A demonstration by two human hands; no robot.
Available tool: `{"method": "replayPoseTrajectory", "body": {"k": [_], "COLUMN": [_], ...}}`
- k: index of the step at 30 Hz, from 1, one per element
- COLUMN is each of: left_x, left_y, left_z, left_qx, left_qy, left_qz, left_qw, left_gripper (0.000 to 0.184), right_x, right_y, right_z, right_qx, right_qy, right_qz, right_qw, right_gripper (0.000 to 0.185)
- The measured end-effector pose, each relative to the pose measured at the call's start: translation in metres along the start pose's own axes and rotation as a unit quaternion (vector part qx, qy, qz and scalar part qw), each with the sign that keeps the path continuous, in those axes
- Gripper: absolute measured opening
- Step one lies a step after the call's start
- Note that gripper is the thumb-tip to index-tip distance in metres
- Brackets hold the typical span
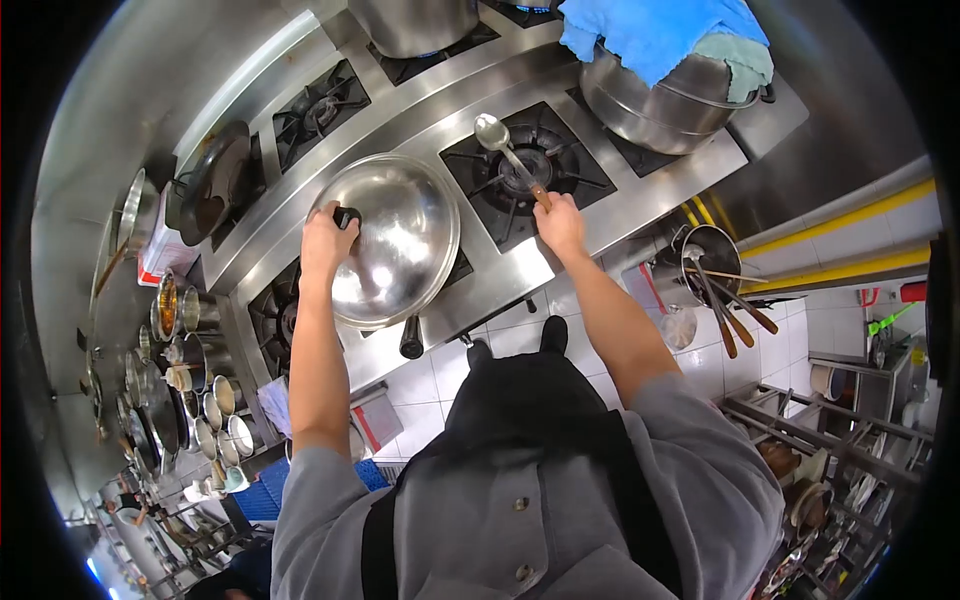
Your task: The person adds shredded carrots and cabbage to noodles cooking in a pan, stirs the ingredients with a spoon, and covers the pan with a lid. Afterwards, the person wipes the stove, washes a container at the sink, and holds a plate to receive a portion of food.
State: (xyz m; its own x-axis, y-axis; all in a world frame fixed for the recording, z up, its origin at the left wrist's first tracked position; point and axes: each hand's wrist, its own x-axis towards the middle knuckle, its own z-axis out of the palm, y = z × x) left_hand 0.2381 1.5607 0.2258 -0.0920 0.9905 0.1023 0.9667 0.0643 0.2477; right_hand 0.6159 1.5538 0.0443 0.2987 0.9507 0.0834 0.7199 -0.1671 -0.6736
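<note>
My left hand [330, 243] is closed around the black knob of a domed steel lid [395, 235]. The lid covers a pan on the left front of the stove, hiding whatever is inside. A black pan handle [411, 338] points toward me. In my right hand [562, 226] is the wooden handle of a large metal spoon [492, 133]. The spoon's bowl points away from me, above an unlit burner [530, 168].
A large steel pot [655, 105] with blue and green cloths [660, 35] over it stands at back right. Another pot [415, 22] sits at the back. Right of me, a pot [715, 250] holds long-handled utensils. A dark wok [215, 183] leans at left.
</note>
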Motion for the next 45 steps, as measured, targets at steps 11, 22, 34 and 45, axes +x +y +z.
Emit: {"method": "replayPoseTrajectory", "body": {"k": [11,22,34,45], "left_x": [-0.176,-0.217,-0.378,-0.427], "left_y": [0.15,0.292,0.561,0.664], "left_z": [-0.023,0.044,0.069,0.07], "left_qx": [-0.362,-0.28,-0.169,-0.101], "left_qy": [-0.089,-0.527,-0.574,-0.554], "left_qz": [0.163,0.385,0.567,0.629], "left_qw": [0.914,0.704,0.566,0.535], "left_gripper": [0.032,0.039,0.04,0.042], "right_x": [-0.079,-0.425,-0.718,-0.732], "right_y": [-0.014,0.174,0.444,0.538], "right_z": [-0.037,-0.225,-0.637,-0.653], "right_qx": [-0.005,-0.096,-0.159,0.166], "right_qy": [0.0,0.335,0.663,0.664], "right_qz": [-0.139,0.258,0.565,0.591], "right_qw": [0.99,0.901,0.464,0.426], "right_gripper": [0.019,0.017,0.039,0.024]}}
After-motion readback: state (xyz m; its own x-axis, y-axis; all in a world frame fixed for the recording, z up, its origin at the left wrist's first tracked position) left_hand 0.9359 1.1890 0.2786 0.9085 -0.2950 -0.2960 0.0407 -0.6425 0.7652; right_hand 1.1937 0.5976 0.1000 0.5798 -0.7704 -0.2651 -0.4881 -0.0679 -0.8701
